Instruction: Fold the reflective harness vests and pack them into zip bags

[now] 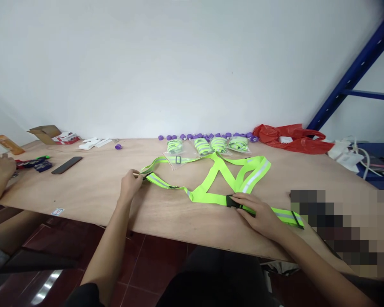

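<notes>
A neon-yellow reflective vest (208,181) made of elastic straps with silver stripes lies spread on the wooden table. At its left end my left hand (131,185) is closed on a strap by a black fitting; the fingertips are partly hidden. My right hand (259,215) is at the vest's front right, with fingers and thumb closed about a black plastic buckle (233,201). A strap end with a black slider (297,219) runs out past the right wrist. Another black slider (178,160) sits on the far left strap.
Several bagged neon straps (202,146) lie at the back, before a row of purple caps (200,136). A red plastic bag (294,138) is at the back right. A dark flat bar (67,165) lies left, near another person's hand (0,164) and an orange bottle (9,145).
</notes>
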A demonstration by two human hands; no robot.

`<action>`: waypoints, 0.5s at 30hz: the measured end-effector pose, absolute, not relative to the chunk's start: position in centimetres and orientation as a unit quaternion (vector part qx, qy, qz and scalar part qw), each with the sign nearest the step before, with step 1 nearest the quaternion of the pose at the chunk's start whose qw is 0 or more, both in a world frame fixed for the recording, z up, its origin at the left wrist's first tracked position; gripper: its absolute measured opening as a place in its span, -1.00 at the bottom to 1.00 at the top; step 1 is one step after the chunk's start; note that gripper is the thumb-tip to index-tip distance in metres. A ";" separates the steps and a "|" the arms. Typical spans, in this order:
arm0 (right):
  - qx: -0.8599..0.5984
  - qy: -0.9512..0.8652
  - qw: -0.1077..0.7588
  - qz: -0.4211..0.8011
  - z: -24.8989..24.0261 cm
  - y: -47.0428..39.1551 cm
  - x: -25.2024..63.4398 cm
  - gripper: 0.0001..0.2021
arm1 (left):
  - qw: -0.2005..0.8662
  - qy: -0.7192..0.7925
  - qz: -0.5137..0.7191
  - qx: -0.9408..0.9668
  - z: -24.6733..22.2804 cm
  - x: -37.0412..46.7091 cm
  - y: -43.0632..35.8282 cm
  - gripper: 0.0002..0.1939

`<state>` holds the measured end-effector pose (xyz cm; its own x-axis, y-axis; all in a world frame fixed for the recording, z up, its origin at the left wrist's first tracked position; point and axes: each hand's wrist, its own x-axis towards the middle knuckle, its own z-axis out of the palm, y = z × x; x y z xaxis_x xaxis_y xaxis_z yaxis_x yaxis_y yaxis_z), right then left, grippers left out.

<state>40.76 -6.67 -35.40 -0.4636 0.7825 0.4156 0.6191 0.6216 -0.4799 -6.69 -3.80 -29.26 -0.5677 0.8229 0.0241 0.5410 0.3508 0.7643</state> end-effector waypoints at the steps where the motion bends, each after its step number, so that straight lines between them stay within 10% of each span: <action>1: -0.414 -0.846 0.309 0.131 -35.4 -6.7 40.8 -0.65 | 0.220 0.776 0.430 0.405 -29.4 -6.6 -3.7 -0.73; 15: -0.417 -0.843 0.313 0.132 -35.5 -6.7 40.8 -0.66 | 0.456 0.603 0.614 0.229 -30.1 -8.6 -2.3 -0.78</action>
<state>40.83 -6.67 -35.54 -0.4565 0.7862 0.4166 0.6208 0.6168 -0.4838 -8.61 -2.35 -30.14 -0.4804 0.8350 -0.2682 -0.2838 0.1414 0.9484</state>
